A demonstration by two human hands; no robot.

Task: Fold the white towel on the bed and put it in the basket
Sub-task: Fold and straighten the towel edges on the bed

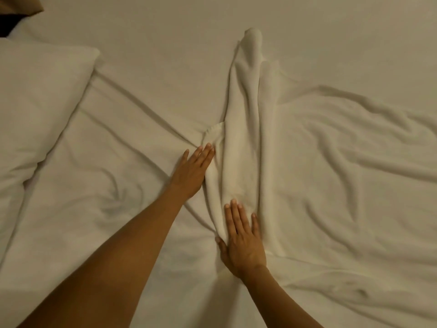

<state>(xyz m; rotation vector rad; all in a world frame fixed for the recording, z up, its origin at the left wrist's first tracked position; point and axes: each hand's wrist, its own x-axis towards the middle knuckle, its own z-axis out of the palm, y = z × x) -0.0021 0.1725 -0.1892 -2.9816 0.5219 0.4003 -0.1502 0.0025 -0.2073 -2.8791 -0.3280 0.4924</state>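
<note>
Flat and straight-fingered, the left hand (pixel 192 171) presses along the left edge of the white towel (pixel 246 138), while the right hand (pixel 243 242) lies spread on its near end. Bunched into a long narrow strip, the towel stretches away across the rumpled bed (pixel 343 174), a pillow (pixel 40 98) well off to the left.
</note>
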